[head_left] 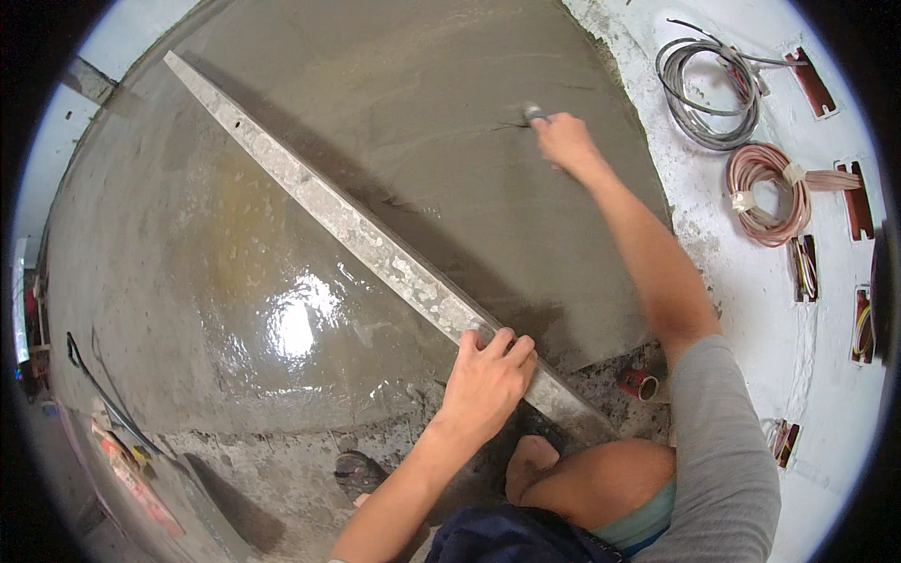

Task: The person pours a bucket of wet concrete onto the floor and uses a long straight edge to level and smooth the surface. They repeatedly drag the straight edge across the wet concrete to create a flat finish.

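Note:
My left hand is closed over the near part of a long, cement-spattered metal straightedge. The bar slants across wet grey screed, from the far left toward my knee. Stretched out to the far right, my right hand is closed round what looks like a trowel. Only its pale, rounded handle end shows, slightly blurred. A thin dark line lies beside it on the screed, and the blade cannot be made out. Water glistens on the screed left of the straightedge.
Coiled grey cable and coiled pinkish cable hang from boxes in the white wall at right. A red can lies near my knee. Rough floor borders the screed's near edge. A black hose-like handle stands at left.

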The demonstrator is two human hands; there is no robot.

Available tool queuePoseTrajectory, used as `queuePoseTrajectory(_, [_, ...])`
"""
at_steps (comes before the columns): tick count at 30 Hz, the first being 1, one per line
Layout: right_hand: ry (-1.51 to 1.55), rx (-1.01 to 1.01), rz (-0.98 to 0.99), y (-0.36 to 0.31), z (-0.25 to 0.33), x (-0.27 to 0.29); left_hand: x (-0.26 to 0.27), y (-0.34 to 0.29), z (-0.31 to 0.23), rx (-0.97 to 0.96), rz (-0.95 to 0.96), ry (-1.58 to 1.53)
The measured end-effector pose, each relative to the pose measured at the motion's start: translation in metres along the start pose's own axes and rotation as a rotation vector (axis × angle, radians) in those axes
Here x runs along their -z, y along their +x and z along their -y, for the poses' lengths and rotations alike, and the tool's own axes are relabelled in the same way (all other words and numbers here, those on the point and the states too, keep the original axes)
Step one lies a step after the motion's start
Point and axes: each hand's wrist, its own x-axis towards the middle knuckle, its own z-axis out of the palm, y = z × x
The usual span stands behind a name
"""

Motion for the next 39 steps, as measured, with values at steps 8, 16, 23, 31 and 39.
queuePoseTrajectory(8, [0.165, -0.232, -0.201, 0.025, -0.110, 0.050, 0.003, -0.003, -0.001, -0.016, -0.035, -0.002])
queuePoseTrajectory(16, [0.877, -0.414, -0.190, 0.011, -0.117, 0.050, 0.002, -0.006, -0.001, -0.020, 0.005, 0.028])
queuePoseTrajectory(23, [0.976, -0.274, 0.172, -0.041, -0.017, -0.020, 0.000, -0.004, 0.000, -0.025, -0.032, 0.024])
queuePoseTrajectory(31, [0.731, -0.001, 0.434, -0.077, 0.061, -0.057, -0.002, -0.002, 0.004, -0.013, 0.004, 0.016])
queuePoseTrajectory(39, [0.983, -0.347, -0.195, 0.032, -0.125, 0.063, 0.003, -0.001, -0.003, -0.010, -0.014, 0.013])
